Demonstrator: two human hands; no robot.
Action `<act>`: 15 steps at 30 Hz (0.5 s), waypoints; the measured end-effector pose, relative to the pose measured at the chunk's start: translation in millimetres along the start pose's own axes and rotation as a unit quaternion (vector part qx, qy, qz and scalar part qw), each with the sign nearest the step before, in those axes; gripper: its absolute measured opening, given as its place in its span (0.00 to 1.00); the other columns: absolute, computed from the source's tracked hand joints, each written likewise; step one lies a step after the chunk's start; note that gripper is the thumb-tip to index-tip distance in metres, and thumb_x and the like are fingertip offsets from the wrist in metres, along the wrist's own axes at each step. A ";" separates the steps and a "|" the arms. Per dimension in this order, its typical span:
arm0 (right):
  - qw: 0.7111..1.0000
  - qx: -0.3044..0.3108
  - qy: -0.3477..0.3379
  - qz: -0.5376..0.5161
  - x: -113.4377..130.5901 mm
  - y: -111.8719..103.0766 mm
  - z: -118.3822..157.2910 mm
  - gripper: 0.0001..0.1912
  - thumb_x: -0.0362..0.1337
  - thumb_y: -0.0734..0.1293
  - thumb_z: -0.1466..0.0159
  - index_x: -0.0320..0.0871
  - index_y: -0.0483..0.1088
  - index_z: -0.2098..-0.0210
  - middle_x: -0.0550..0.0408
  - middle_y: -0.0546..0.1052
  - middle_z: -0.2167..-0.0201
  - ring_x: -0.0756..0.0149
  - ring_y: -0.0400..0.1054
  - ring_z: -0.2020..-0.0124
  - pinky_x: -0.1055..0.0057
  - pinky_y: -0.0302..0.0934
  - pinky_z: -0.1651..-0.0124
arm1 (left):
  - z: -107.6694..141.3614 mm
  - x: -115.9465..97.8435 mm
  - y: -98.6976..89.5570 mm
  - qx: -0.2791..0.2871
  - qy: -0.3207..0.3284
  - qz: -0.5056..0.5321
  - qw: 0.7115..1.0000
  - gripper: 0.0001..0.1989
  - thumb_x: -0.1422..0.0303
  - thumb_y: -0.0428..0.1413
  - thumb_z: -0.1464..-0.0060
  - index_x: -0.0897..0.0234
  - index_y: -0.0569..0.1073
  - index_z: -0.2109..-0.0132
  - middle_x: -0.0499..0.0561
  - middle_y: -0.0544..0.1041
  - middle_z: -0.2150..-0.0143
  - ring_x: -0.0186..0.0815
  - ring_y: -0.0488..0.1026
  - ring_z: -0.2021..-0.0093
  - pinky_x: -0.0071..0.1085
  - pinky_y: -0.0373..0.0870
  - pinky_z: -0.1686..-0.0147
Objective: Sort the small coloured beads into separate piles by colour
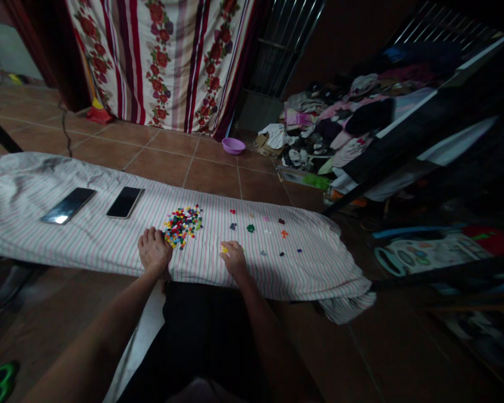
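Currently, a long, narrow tabletop is covered by a white cloth with thin pink and green stripes, and a heap of tiny multicoloured pieces is spread near its middle. The left hand is laid palm down toward the near edge, right at the left side of the heap, its fingers loosely spread; nothing is seen gripped by it, though its underside is hidden. The right hand is placed to the right of the heap, also toward the near edge, its thumb and index finger slightly parted around tiny bright yellow pieces; whether these are pinched or merely touched cannot be told. Toward the right end, small single-coloured groups are set out in rough rows: red, beige, pink and dark red closest to the far edge; grey-blue, green, white and orange in the middle; light grey, black and dark purple closest to the near edge. Toward the left end, a glossy black phone and a pale-edged, dark-screened phone are laid apart. Beyond the far edge, a round purple basin is seen on the brown tiled floor.
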State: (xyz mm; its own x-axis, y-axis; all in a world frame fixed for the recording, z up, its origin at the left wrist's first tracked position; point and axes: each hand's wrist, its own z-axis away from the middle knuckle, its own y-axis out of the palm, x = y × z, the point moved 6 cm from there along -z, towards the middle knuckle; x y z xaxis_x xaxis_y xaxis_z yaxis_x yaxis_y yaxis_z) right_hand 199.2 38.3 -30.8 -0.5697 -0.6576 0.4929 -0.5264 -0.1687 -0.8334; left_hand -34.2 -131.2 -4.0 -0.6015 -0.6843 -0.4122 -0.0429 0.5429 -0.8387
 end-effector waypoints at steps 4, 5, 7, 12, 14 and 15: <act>1.000 -0.007 0.010 -0.028 -2.6 0.6 -3.0 0.17 0.31 0.66 0.42 0.44 0.78 0.54 0.49 0.75 0.59 0.59 0.70 0.58 0.61 0.66 0.49 | 0.6 2.5 3.4 -0.002 -0.001 -0.003 1.000 0.19 0.69 0.47 0.44 0.69 0.75 0.50 0.65 0.72 0.39 0.52 0.62 0.33 0.50 0.55 0.35; 0.999 -0.010 0.012 -0.038 -3.0 0.5 -3.4 0.17 0.30 0.66 0.42 0.44 0.78 0.55 0.50 0.75 0.60 0.59 0.70 0.59 0.62 0.66 0.49 | 0.7 2.7 4.0 -0.004 0.001 -0.006 1.000 0.19 0.69 0.47 0.44 0.69 0.75 0.50 0.66 0.72 0.39 0.52 0.62 0.34 0.51 0.56 0.35; 0.998 -0.015 0.015 -0.057 -3.2 0.5 -4.0 0.16 0.31 0.66 0.42 0.44 0.78 0.56 0.50 0.75 0.60 0.61 0.71 0.60 0.63 0.67 0.51 | 0.9 2.7 4.2 -0.006 0.004 -0.009 1.000 0.19 0.69 0.46 0.43 0.69 0.75 0.50 0.66 0.72 0.39 0.52 0.62 0.34 0.51 0.56 0.35; 0.998 -0.026 0.015 -0.063 -1.1 -1.1 -4.6 0.15 0.32 0.66 0.43 0.43 0.78 0.57 0.50 0.75 0.61 0.60 0.71 0.61 0.62 0.67 0.52 | 0.5 -0.6 0.5 0.005 0.001 -0.014 1.000 0.18 0.69 0.46 0.43 0.70 0.74 0.50 0.65 0.72 0.39 0.52 0.62 0.34 0.50 0.56 0.35; 0.997 -0.037 0.007 -0.064 0.9 -2.6 -4.4 0.16 0.32 0.66 0.43 0.43 0.77 0.56 0.51 0.76 0.61 0.60 0.71 0.59 0.62 0.66 0.51 | 0.5 -2.1 -1.4 0.006 0.004 -0.018 1.000 0.18 0.69 0.46 0.43 0.70 0.74 0.50 0.65 0.72 0.39 0.52 0.62 0.34 0.49 0.56 0.35; 0.997 -0.043 0.001 -0.064 2.1 -3.2 -4.2 0.17 0.32 0.66 0.43 0.44 0.77 0.55 0.51 0.76 0.61 0.60 0.71 0.59 0.62 0.66 0.50 | 0.5 -2.5 -1.9 0.005 0.005 -0.019 1.000 0.18 0.69 0.46 0.44 0.70 0.74 0.50 0.65 0.72 0.39 0.53 0.62 0.34 0.49 0.56 0.35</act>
State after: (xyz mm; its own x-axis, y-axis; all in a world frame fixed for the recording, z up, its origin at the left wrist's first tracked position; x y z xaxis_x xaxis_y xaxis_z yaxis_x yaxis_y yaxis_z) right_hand 197.0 40.5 -26.0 -0.4960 -0.6327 0.5947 -0.6467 -0.1878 -0.7392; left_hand -32.2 -130.7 -1.5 -0.6075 -0.6996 -0.3762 -0.0574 0.5110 -0.8576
